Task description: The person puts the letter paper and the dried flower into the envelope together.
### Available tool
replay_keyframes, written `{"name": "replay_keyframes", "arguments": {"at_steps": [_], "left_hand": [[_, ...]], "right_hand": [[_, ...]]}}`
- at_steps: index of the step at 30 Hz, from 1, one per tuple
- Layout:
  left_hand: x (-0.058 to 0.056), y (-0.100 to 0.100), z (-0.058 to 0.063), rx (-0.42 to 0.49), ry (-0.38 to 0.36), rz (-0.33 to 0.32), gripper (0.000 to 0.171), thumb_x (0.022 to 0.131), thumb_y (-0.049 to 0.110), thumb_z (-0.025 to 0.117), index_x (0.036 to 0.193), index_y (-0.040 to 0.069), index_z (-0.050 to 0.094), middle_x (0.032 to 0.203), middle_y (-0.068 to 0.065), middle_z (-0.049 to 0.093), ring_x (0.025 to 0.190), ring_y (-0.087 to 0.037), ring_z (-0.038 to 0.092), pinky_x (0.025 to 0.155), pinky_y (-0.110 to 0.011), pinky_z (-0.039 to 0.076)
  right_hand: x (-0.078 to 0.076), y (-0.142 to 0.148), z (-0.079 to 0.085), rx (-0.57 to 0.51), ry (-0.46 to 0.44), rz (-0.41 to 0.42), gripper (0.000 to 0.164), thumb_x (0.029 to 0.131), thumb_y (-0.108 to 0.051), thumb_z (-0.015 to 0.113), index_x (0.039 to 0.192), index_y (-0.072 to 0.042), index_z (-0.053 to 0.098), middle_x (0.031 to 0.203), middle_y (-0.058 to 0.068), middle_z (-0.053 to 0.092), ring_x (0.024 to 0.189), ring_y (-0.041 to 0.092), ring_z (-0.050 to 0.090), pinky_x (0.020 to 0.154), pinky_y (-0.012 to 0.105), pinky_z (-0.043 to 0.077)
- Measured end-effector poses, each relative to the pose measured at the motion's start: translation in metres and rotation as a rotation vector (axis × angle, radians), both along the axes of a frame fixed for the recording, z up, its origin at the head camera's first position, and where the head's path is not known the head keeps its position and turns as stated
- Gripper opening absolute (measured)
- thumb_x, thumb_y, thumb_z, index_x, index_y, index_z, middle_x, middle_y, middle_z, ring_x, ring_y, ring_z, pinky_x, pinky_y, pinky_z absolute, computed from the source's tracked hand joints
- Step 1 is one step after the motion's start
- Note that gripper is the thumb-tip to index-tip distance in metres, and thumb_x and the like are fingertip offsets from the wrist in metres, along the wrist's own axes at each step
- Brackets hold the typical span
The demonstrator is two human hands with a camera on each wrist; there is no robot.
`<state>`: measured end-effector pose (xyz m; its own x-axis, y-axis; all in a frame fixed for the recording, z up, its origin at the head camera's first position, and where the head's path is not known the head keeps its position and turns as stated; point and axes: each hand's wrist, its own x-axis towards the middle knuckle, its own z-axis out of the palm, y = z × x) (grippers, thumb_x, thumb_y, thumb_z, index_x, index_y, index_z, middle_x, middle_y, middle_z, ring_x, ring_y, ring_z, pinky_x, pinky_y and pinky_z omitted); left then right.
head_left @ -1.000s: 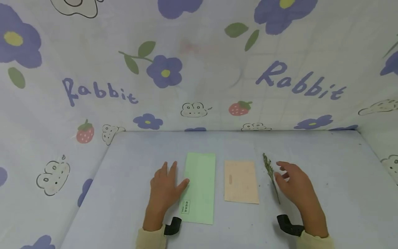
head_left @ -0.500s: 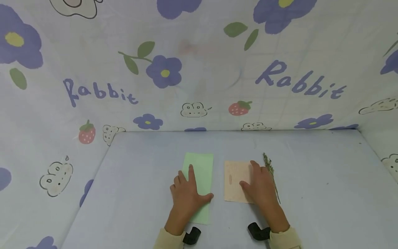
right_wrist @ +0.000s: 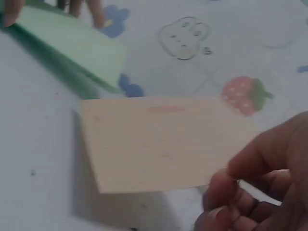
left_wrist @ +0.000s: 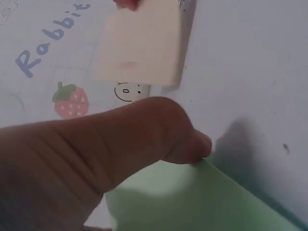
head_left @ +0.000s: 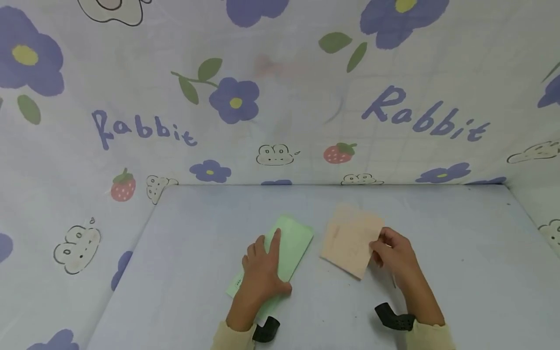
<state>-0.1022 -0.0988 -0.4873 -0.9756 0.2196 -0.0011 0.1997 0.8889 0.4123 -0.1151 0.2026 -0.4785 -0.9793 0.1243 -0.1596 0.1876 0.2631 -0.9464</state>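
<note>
The left hand (head_left: 261,277) is lying over a light green, oblong paper piece (head_left: 294,243), its thumb at one long edge and its other fingers toward the opposite edge, so that it is gripping the paper across its width. A small printed label (head_left: 238,281) is showing at the paper's lower left end, beside the hand. The right hand (head_left: 397,252) is pinching the right edge of a thin, peach-coloured, rectangular card (head_left: 350,240) between thumb and curled fingers. The card is tilting above the pale bluish-white tabletop (head_left: 188,267), casting a shadow, to the right of the green paper and apart from it. Just below the right hand, a bit of thin dark stem (head_left: 393,282) is showing, while a white cloth with purple flowers (head_left: 293,97) is rising behind
</note>
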Motion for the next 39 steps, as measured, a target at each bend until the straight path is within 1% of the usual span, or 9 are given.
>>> {"name": "replay_keyframes", "arguments": {"at_steps": [2,6,9,14,21,25,29,32,39], "left_hand": [[0.002,-0.001,0.003,-0.004,0.01,-0.061,0.121,0.062,0.024,0.09,0.16,0.014,0.021,0.15,-0.028,0.029,0.132,-0.048,0.033,0.101,-0.067,0.03],[0.004,0.001,0.006,-0.04,0.033,-0.204,0.124,0.061,0.02,0.089,0.162,0.018,0.017,0.156,-0.023,0.023,0.139,-0.044,0.028,0.108,-0.068,0.023],[0.004,0.004,0.007,-0.045,0.068,-0.287,0.125,0.06,0.019,0.09,0.162,0.019,0.016,0.158,-0.021,0.022,0.14,-0.042,0.027,0.109,-0.067,0.021],[0.006,0.007,0.01,-0.03,0.092,-0.357,0.126,0.059,0.02,0.09,0.161,0.019,0.016,0.158,-0.02,0.022,0.141,-0.041,0.027,0.109,-0.066,0.023],[0.007,0.008,0.013,-0.007,0.058,-0.368,0.127,0.061,0.022,0.09,0.162,0.02,0.012,0.16,-0.02,0.018,0.143,-0.04,0.023,0.11,-0.064,0.021],[0.006,0.008,0.012,0.006,0.06,-0.365,0.127,0.061,0.022,0.089,0.162,0.019,0.012,0.16,-0.021,0.017,0.143,-0.041,0.023,0.11,-0.064,0.021],[0.004,0.006,0.012,0.02,0.071,-0.366,0.125,0.061,0.021,0.088,0.162,0.018,0.015,0.16,-0.021,0.017,0.143,-0.041,0.022,0.11,-0.064,0.021],[0.004,0.006,0.012,0.019,0.066,-0.366,0.121,0.062,0.021,0.087,0.161,0.016,0.017,0.16,-0.02,0.018,0.143,-0.041,0.023,0.11,-0.063,0.021],[0.004,0.006,0.015,-0.002,0.061,-0.362,0.117,0.063,0.023,0.087,0.16,0.013,0.021,0.161,-0.02,0.018,0.143,-0.04,0.022,0.11,-0.064,0.023]], "right_hand": [[0.001,0.004,0.005,-0.109,0.029,-0.073,0.016,0.096,-0.003,0.056,0.107,0.007,0.053,0.08,0.01,0.055,0.063,0.018,0.054,0.055,0.031,0.048],[0.0,0.007,0.01,-0.225,0.069,-0.147,0.02,0.098,-0.005,0.056,0.115,0.005,0.054,0.081,0.006,0.058,0.064,0.014,0.056,0.055,0.028,0.05],[-0.001,0.006,0.01,-0.262,0.072,-0.154,0.02,0.097,-0.004,0.058,0.115,0.006,0.054,0.082,0.005,0.059,0.064,0.013,0.058,0.055,0.026,0.05],[-0.003,0.001,0.009,-0.27,0.083,-0.122,0.023,0.097,-0.003,0.058,0.116,0.009,0.054,0.081,0.004,0.061,0.066,0.013,0.061,0.059,0.026,0.053],[-0.004,-0.006,0.006,-0.326,0.062,-0.107,0.027,0.097,-0.004,0.06,0.12,0.008,0.053,0.084,0.004,0.063,0.069,0.013,0.064,0.064,0.027,0.056],[-0.004,-0.009,0.004,-0.316,0.063,-0.051,0.032,0.097,-0.001,0.059,0.125,0.009,0.049,0.086,0.006,0.063,0.071,0.014,0.064,0.065,0.029,0.056],[-0.004,-0.009,0.002,-0.216,0.059,-0.014,0.066,0.093,0.003,0.062,0.15,-0.001,0.029,0.092,0.01,0.063,0.074,0.017,0.065,0.067,0.032,0.055],[-0.003,-0.009,0.002,-0.16,0.052,-0.031,0.084,0.091,0.004,0.065,0.159,-0.01,0.017,0.097,0.013,0.064,0.075,0.017,0.066,0.068,0.034,0.056],[-0.001,-0.009,0.002,-0.156,0.109,-0.051,0.062,0.096,-0.001,0.06,0.152,-0.007,0.036,0.094,0.013,0.066,0.077,0.016,0.066,0.068,0.03,0.055]]}}
